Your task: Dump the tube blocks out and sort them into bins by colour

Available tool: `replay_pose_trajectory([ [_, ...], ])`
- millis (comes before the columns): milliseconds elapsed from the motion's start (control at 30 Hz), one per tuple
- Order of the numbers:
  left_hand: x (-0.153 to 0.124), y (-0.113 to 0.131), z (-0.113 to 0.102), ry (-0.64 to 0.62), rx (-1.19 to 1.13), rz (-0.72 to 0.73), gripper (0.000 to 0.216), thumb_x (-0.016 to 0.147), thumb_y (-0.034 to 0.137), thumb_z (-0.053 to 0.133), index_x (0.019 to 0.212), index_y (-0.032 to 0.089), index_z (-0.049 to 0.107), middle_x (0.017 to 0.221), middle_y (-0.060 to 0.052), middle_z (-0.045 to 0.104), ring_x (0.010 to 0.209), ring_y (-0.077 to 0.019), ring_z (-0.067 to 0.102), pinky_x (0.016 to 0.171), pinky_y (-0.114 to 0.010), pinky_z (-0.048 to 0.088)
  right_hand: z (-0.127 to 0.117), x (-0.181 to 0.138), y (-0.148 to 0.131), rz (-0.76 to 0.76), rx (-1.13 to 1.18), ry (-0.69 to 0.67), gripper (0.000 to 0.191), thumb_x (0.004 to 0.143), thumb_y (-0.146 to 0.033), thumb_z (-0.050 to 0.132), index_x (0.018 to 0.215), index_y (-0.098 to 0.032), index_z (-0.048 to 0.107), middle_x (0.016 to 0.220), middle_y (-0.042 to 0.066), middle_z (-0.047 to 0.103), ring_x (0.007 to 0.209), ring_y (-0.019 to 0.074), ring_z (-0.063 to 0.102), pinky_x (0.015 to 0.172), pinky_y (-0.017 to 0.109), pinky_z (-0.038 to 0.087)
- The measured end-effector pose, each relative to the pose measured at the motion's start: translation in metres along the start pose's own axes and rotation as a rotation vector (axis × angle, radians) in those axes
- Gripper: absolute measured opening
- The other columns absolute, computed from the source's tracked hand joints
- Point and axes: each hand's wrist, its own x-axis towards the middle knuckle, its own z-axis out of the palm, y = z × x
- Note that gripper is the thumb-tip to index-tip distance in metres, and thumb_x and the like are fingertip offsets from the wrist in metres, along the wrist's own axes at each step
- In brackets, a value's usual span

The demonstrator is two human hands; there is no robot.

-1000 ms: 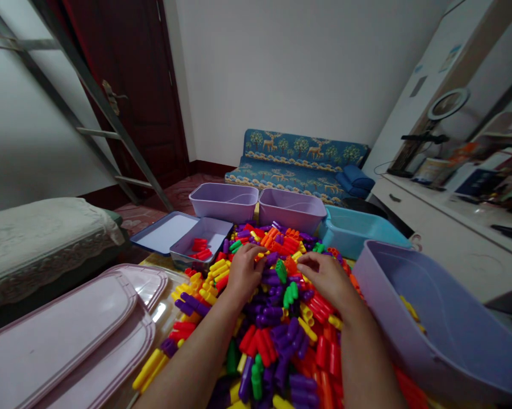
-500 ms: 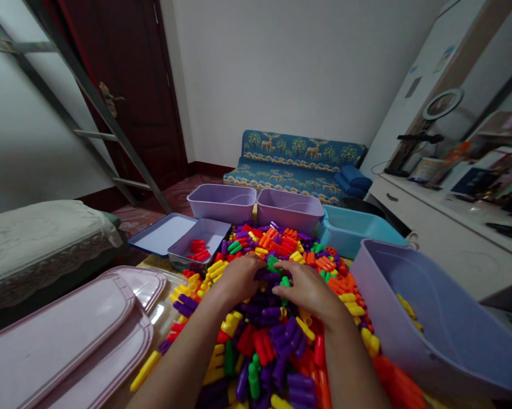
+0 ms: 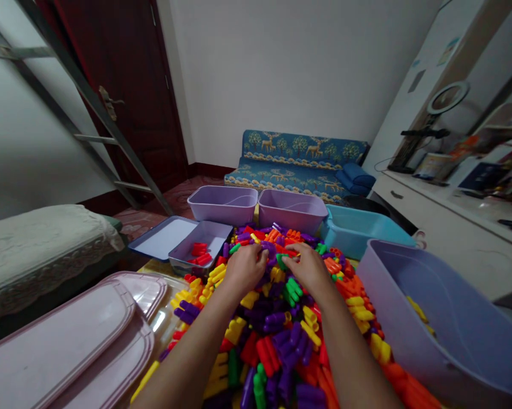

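Observation:
A large heap of plastic building blocks [image 3: 277, 346] in purple, yellow, red, orange and green lies between my forearms. At the heap's far part, my left hand [image 3: 246, 267] has its fingers curled in beside purple blocks [image 3: 269, 250]; what its fingertips grip is hidden. My right hand [image 3: 307, 267] faces it from the right, thumb and fingers bent around a green block [image 3: 281, 261]. Just below lies a green ribbed block [image 3: 292, 291], untouched. Yellow blocks [image 3: 277, 275] show between the hands.
Two lilac bins [image 3: 224, 213] and a turquoise bin [image 3: 352, 241] stand behind the heap. A big lilac bin [image 3: 392, 318] with some yellow blocks is at right. At left are an opened box [image 3: 183, 258] holding red blocks and pink lids [image 3: 68, 335]. A sofa [image 3: 290, 170] stands beyond.
Both hands have lifted slightly and moved away from me over the heap, uncovering the green ribbed block and yellow blocks. The right hand now has a green block at its fingertips.

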Motion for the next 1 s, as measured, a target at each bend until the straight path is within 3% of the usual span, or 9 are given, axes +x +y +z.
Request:
replay_pose_trajectory([
  [167, 0.047, 0.012, -0.006, 0.078, 0.086, 0.19, 0.032, 0.088, 0.025, 0.043, 0.077, 0.016, 0.071, 0.094, -0.01, 0.068, 0.087, -0.0211, 0.065, 0.081, -0.03, 0.049, 0.004, 0.041, 0.013, -0.019, -0.028, 0.177, 0.029, 0.078, -0.017, 0.057, 0.104, -0.016, 0.067, 0.125, 0.012, 0.057, 0.086, 0.0173, 0.066, 0.085, 0.03, 0.052],
  [367, 0.11, 0.011, 0.01, 0.061, 0.203, 0.395, 0.026, 0.081, 0.022, 0.051, 0.076, 0.012, 0.074, 0.125, -0.015, 0.06, 0.114, -0.0278, 0.057, 0.104, -0.036, 0.042, 0.001, 0.08, 0.011, 0.036, -0.12, 0.274, 0.035, 0.076, -0.01, 0.053, 0.108, -0.013, 0.066, 0.139, 0.016, 0.047, 0.1, 0.0235, 0.064, 0.093, 0.037, 0.049],
  [533, 0.142, 0.004, 0.025, 0.118, 0.092, 0.434, 0.029, 0.087, 0.021, 0.047, 0.09, 0.009, 0.073, 0.126, -0.02, 0.06, 0.119, -0.0301, 0.055, 0.106, -0.044, 0.04, 0.002, 0.102, 0.008, 0.014, -0.221, 0.311, 0.05, 0.079, -0.008, 0.05, 0.129, -0.01, 0.053, 0.137, 0.015, 0.049, 0.121, 0.0262, 0.052, 0.103, 0.036, 0.041],
  [633, 0.153, -0.003, 0.034, 0.104, 0.054, 0.461, 0.028, 0.089, 0.021, 0.046, 0.09, 0.012, 0.073, 0.118, -0.016, 0.065, 0.116, -0.0246, 0.058, 0.105, -0.038, 0.043, 0.0, 0.109, 0.011, 0.083, -0.285, 0.222, 0.059, 0.08, -0.007, 0.051, 0.139, -0.011, 0.043, 0.14, 0.014, 0.046, 0.121, 0.0251, 0.052, 0.102, 0.033, 0.04],
  [733, 0.156, -0.011, 0.042, 0.099, 0.011, 0.495, 0.024, 0.088, 0.019, 0.049, 0.084, 0.014, 0.072, 0.117, -0.013, 0.066, 0.114, -0.022, 0.059, 0.104, -0.035, 0.044, 0.0, 0.107, 0.015, 0.124, -0.359, 0.128, 0.059, 0.081, -0.009, 0.052, 0.139, -0.012, 0.042, 0.138, 0.014, 0.048, 0.118, 0.0272, 0.053, 0.098, 0.035, 0.042],
  [1000, 0.144, -0.022, 0.047, 0.126, -0.073, 0.554, 0.023, 0.088, 0.018, 0.051, 0.083, 0.011, 0.072, 0.115, -0.015, 0.064, 0.11, -0.0221, 0.06, 0.101, -0.033, 0.046, 0.008, 0.092, 0.019, 0.097, -0.423, 0.2, 0.048, 0.084, -0.015, 0.052, 0.132, -0.014, 0.049, 0.125, 0.013, 0.054, 0.114, 0.0247, 0.053, 0.094, 0.031, 0.043],
])
